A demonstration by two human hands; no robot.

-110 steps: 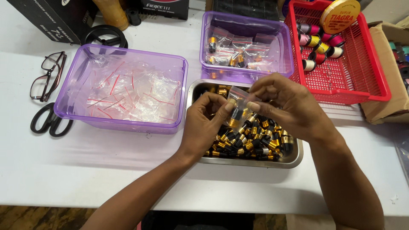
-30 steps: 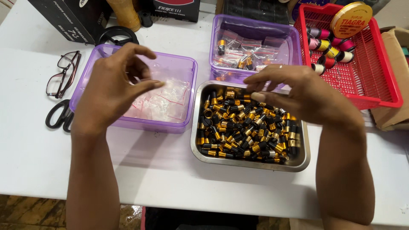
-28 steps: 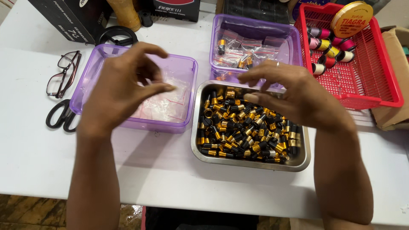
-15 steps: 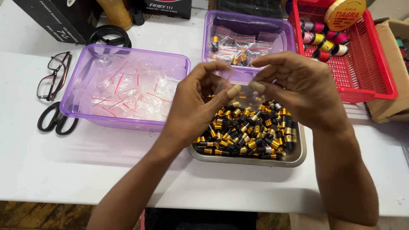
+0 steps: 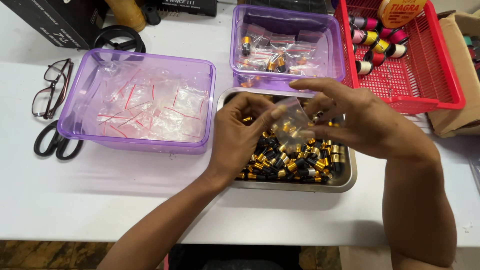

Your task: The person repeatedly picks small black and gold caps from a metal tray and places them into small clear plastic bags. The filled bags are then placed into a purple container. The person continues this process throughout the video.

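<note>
From my remote seat, I saw the left hand [image 5: 240,135] and the right hand [image 5: 360,122] meet over the shallow steel tray [image 5: 347,177]. Both were pinched shut on a small clear plastic zip bag [image 5: 292,120], the left thumb and forefinger at its left edge, the right fingers curled over its top and right side. The bag hung just above the heap of small black-and-gold cylindrical parts [image 5: 295,155] that filled the tray.

At ten o'clock from the hands sat a translucent purple plastic tub [image 5: 65,130] holding loose empty bags with red seal strips. At twelve o'clock a second purple tub [image 5: 337,60] held bags already filled with parts. At two o'clock stood a red plastic mesh basket [image 5: 440,70] of thread spools. Far out at nine o'clock, a pair of dark-framed spectacles [image 5: 50,90] and black-handled scissors [image 5: 55,142] lay on the white bench [image 5: 125,200].

I judged the risk to be in the thin film: if the mouth of the bag stayed stuck or slipped from either pinch, it could drop among the parts. I could not tell whether the bag held anything, because the fingers covered much of it.
</note>
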